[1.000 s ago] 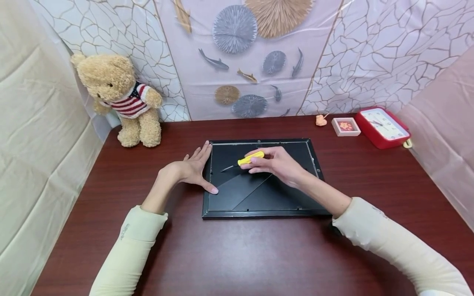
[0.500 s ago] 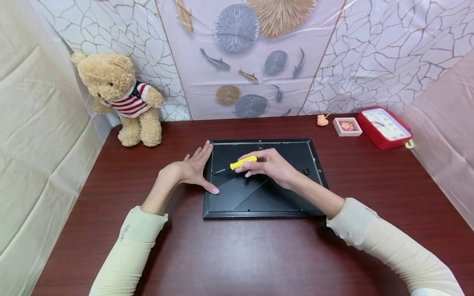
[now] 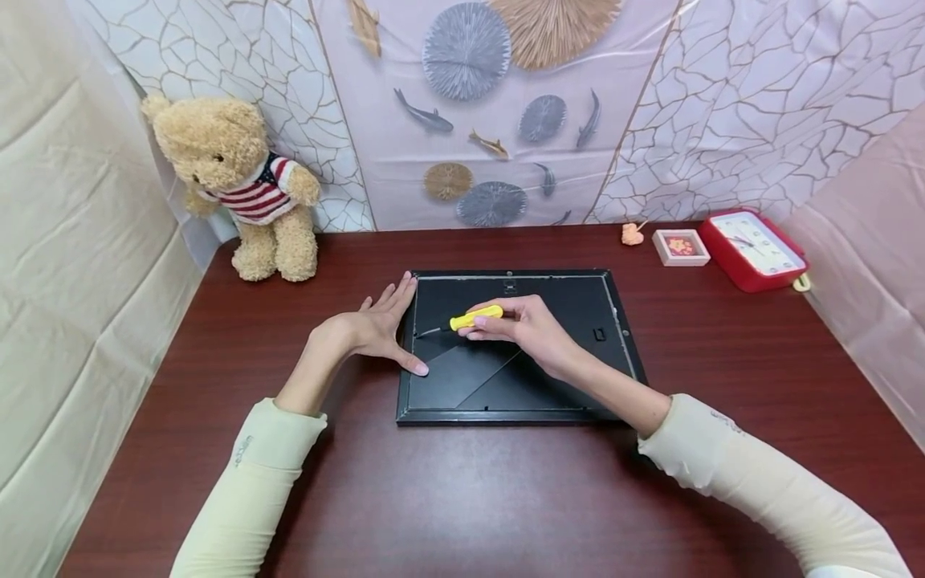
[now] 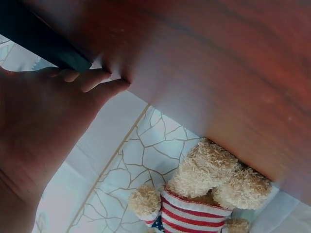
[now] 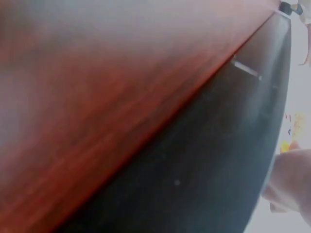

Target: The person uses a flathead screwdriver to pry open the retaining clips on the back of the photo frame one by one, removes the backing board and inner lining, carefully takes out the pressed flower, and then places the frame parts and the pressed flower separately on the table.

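A black picture frame (image 3: 477, 393) lies back side up on the table, with small metal tabs along its inner edge. My left hand (image 3: 368, 331) rests on its left edge, fingers spread and thumb on the backing; the left wrist view shows this hand (image 4: 48, 111) against the frame's dark side (image 4: 39, 36). With its thumb and fingers, my right hand (image 3: 531, 333) pinches a screwdriver (image 3: 475, 317) by the yellow handle. The thin shaft points left, its tip at the frame's left inner edge near a tab. In the right wrist view, only part of the right hand (image 5: 294, 182) shows.
A teddy bear (image 3: 246, 185) in a striped sweater stands at the back left of the dark red table (image 3: 462, 498). At the back right are a red clock (image 3: 755, 249), a small framed box (image 3: 681, 247) and a small orange ornament (image 3: 632, 234). A patterned cloth hangs behind.
My right hand has moved left and slightly down with the screwdriver, bringing its tip from over the backing to the left inner edge. The left hand stays in place.
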A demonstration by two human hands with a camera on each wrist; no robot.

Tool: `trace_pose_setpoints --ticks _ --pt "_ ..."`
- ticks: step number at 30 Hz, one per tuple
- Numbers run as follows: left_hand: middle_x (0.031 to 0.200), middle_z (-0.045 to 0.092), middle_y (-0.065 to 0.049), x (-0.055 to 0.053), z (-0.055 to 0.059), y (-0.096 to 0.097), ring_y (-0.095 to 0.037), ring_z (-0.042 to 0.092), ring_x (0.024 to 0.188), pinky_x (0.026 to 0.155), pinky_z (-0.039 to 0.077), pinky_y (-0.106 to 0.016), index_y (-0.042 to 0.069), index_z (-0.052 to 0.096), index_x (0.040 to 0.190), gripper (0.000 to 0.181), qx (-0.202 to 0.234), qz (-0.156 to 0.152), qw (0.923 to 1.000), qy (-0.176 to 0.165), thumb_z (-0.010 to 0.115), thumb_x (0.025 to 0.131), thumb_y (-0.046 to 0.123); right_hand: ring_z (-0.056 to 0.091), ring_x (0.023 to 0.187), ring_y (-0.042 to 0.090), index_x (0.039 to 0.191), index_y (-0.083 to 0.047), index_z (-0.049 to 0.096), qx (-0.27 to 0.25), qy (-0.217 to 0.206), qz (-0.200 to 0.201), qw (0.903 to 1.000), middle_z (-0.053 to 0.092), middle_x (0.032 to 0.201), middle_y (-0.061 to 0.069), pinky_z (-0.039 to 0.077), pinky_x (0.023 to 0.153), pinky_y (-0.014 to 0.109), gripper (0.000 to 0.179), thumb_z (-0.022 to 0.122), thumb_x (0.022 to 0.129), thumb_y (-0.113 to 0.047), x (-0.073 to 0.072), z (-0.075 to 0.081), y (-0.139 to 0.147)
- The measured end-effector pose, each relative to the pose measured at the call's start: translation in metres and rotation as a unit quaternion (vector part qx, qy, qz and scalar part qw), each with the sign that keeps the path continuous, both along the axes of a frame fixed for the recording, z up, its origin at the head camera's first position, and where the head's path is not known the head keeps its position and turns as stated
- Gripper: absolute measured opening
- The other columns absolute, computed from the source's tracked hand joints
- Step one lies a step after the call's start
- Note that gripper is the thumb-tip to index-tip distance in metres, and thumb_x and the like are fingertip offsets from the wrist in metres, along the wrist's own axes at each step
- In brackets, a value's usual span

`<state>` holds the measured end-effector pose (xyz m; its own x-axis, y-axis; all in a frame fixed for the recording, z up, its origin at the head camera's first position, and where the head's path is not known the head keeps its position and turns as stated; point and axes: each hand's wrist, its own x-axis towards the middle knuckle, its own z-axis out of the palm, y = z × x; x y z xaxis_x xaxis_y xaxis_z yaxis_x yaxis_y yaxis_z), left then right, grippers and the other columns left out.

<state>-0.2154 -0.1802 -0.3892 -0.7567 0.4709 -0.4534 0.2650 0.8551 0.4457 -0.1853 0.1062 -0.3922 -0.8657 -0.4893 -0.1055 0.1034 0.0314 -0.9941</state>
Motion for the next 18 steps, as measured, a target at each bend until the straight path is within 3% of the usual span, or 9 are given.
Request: trace_pose_setpoints --ticks 1,4,7,8,14,18 --pt "0.183 -0.026 -0.008 -0.003 -0.006 -0.002 -0.038 -0.012 0.171 0.136 -0.003 -0.066 0.011 -0.017 0.175 0.159 0.002 0.0 1.0 0.004 0.092 0.076 0.071 0.08 0.115 0.031 0.138 0.015 0.066 0.001 -0.002 0.0 1.0 0.075 0.129 0.03 0.06 0.105 0.041 0.034 0.065 0.107 0.003 0.001 0.0 -0.001" --pt "0.183 -0.026 -0.007 -0.003 -0.008 -0.002 -0.038 -0.012 0.171 0.136 -0.002 -0.066 0.011 -0.017 0.175 0.159 0.007 -0.002 1.0 0.003 0.091 0.076 0.073 0.079 0.117 0.034 0.138 0.014 0.067 0.014 -0.003 0.02 0.9997 0.077 0.127 0.029 0.06 0.104 0.04 0.034 0.066 0.107 0.002 0.004 0.003 -0.004" --pt "0.183 -0.026 -0.008 -0.002 -0.007 0.0 -0.038 -0.012 0.171 0.136 -0.003 -0.066 0.01 -0.017 0.175 0.158 0.011 -0.004 0.9999 0.004 0.092 0.077 0.071 0.079 0.116 0.037 0.137 0.013 0.069 0.039 0.013 0.045 0.9981 0.079 0.122 0.027 0.06 0.104 0.044 0.033 0.068 0.107 0.0 0.007 0.008 -0.006" --pt "0.183 -0.026 -0.008 0.0 -0.002 0.002 -0.038 -0.012 0.171 0.136 -0.002 -0.065 0.01 -0.017 0.175 0.155 0.011 -0.005 0.9999 0.001 0.092 0.08 0.066 0.078 0.117 0.04 0.136 0.013 0.069 0.045 0.024 0.047 0.9976 0.079 0.121 0.027 0.06 0.104 0.047 0.032 0.068 0.107 -0.001 0.007 0.01 -0.006" --pt "0.182 -0.028 -0.007 -0.005 -0.011 -0.002 -0.038 -0.013 0.171 0.135 -0.002 -0.067 0.011 -0.018 0.174 0.159 0.019 -0.005 0.9998 0.002 0.091 0.077 0.072 0.078 0.114 0.044 0.132 0.013 0.071 0.065 0.058 0.007 0.9962 0.079 0.12 0.028 0.06 0.103 0.05 0.029 0.07 0.105 0.001 0.005 0.016 0.003" --pt "0.181 -0.03 -0.001 -0.012 -0.025 -0.008 -0.033 -0.014 0.172 0.136 -0.002 -0.064 0.017 -0.021 0.174 0.165 0.012 0.002 0.9999 0.01 0.089 0.07 0.082 0.079 0.113 0.041 0.132 0.013 0.071 0.078 0.06 0.006 0.9951 0.078 0.122 0.028 0.06 0.102 0.048 0.029 0.069 0.106 0.001 0.002 0.013 0.005"
